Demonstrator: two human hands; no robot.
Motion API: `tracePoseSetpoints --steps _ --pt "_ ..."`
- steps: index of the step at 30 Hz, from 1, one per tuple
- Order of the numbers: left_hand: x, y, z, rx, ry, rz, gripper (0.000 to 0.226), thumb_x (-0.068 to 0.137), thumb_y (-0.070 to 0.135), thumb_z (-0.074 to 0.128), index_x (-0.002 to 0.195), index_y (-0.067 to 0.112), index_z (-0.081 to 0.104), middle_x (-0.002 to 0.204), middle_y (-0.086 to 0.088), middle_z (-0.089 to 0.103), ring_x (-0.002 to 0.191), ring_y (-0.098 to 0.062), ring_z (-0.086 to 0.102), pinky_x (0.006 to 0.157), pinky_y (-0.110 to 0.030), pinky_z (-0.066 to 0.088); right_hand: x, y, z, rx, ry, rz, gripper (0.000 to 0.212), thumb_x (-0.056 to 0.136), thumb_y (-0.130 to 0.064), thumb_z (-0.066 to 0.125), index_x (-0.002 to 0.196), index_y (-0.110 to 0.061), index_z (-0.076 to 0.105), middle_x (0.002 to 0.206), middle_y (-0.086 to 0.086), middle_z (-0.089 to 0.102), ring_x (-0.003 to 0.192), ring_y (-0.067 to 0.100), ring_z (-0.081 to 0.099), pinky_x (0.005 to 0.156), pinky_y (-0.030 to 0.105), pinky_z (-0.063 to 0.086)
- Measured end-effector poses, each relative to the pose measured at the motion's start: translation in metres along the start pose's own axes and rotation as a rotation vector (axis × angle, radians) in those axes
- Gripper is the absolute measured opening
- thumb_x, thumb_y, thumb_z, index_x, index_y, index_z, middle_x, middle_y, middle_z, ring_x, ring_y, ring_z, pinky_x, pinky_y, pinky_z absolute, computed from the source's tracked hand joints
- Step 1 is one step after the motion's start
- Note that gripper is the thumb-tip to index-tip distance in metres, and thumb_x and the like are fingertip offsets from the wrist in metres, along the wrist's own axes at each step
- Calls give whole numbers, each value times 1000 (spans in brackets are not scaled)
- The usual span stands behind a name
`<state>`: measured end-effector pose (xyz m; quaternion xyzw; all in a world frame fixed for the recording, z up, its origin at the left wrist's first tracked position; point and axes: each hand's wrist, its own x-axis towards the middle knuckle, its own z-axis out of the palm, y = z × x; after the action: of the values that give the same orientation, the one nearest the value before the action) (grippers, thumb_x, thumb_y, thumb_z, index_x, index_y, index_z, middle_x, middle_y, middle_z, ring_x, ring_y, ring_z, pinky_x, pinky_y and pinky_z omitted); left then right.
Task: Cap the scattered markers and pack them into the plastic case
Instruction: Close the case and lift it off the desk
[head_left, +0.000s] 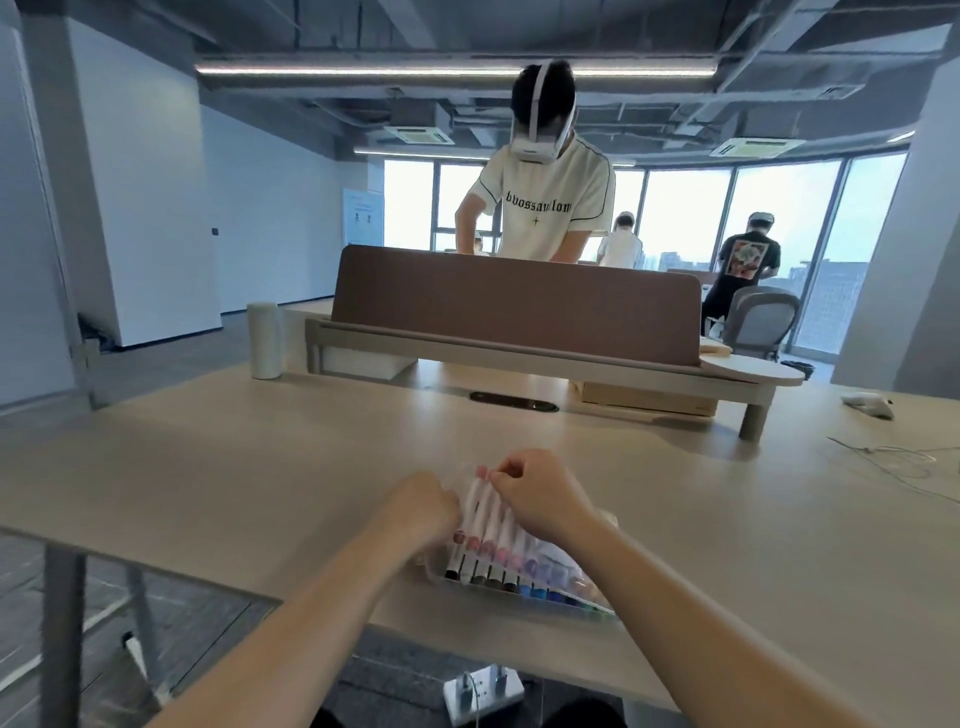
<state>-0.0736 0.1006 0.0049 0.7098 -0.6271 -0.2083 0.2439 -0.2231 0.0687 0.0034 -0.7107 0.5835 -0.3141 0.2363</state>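
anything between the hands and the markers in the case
Nothing visible. The right hand curls its fingers over the far ends of the markers lying in the plastic case. The left hand is against the row's left side; what its fingers hold is hidden.

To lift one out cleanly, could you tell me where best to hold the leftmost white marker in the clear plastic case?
Pinch the leftmost white marker by its pink far cap, coming from above. The markers lie packed side by side in the clear plastic case, leaving fingers little room along the barrel, whereas the far caps seem exposed. The right hand pinches there.
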Motion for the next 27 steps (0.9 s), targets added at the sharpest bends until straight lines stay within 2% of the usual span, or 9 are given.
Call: tracePoseSetpoints --steps 4,7,12,15,17,19,20,24,27 --pt "5 -11 8 101 -78 -21 24 91 18 55 93 -1 71 102 -21 70 97 -32 67 64 -25 39 6 6 10 -67 -34 22 14 95 -31 58 86 -23 65 84 -1 67 79 17 63 74 36 55" --pt "15 -20 16 152 -79 -52 28 93 21 54 96 -2 70 105 -22 70 98 -33 66 66 -26 39 6 12 19 -94 -48 38 17 95 -34 57 89 -21 67 87 0 68 84 19 64 81 39 55" --pt "22 -19 20 243 -53 -32 31 97 21 48 108 -1 66 118 -22 65 108 -34 62 75 -29 44 8 15 31 -286 32 -15 21 95 -36 52 96 -22 68 97 -1 64 85 18 60 73 32 49" --pt "24 -15 11 209 -29 -37 31 98 14 46 117 -5 63 123 -24 62 114 -34 60 82 -30 46 13 8 28 -292 45 -48 24 95 -35 50 100 -20 68 99 1 64 85 20 62 78 37 54" --pt "29 -15 -1 103 10 -17 31 99 14 47 103 -7 68 105 -26 68 97 -33 67 69 -25 46 20 3 22 -240 73 -49 26 95 -37 50 102 -19 66 97 2 65 85 20 63 80 41 56" --pt "34 -10 -21 48 96 37 33 99 19 48 79 1 68 74 -17 68 69 -27 65 51 -24 39 27 -6 15 -186 130 -84 30 95 -43 50 105 -18 63 98 3 64 88 20 62 82 43 56" --pt "36 -7 -32 49 162 80 32 99 23 48 74 7 64 67 -11 65 64 -25 61 50 -25 37 29 -11 11 -126 155 -106 32 94 -47 50 104 -19 62 97 1 63 88 19 61 80 41 55" --pt "38 11 -77 -12 417 353 15 96 35 53 87 25 59 84 4 66 76 -15 60 67 -33 47 33 -40 -8 257 134 -131 31 95 -55 50 89 -24 54 83 -9 59 74 9 56 61 27 42" --pt "30 17 -103 -121 468 451 11 90 39 64 89 28 64 83 11 67 74 -6 59 64 -28 43 36 -53 -12 546 113 -175 32 94 -52 57 88 -21 57 81 -4 63 72 15 59 61 31 47"
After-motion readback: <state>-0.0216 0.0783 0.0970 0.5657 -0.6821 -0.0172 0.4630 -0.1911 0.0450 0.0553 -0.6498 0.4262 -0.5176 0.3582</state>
